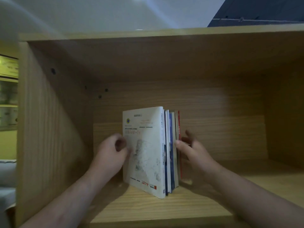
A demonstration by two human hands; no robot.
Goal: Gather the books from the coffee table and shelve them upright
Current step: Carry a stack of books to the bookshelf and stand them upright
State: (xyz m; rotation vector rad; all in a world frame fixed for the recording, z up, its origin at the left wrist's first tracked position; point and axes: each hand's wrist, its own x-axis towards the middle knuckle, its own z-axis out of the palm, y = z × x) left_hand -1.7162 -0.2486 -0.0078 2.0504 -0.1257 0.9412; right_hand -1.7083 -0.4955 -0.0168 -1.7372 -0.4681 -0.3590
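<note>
Steadying the books [154, 153] from both sides, the person looks to be at the shelving step: the books stand upright on the shelf board [164, 209]. Left of the books, the left hand [111, 152] sits curled at the white cover, its grip too blurred to tell. Right of them, the right hand [194, 150] touches the red book [179, 127] with loosely straight fingers. Next, I judge, a slow release, since unsupported books may tip.

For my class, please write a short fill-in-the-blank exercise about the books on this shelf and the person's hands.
1. The row of books stands ___ on the light wooden shelf.
2. The large book beside the left hand has a ___ cover.
3. The thin book that the right hand touches is ___.

Missing words: upright; white; red.
</note>
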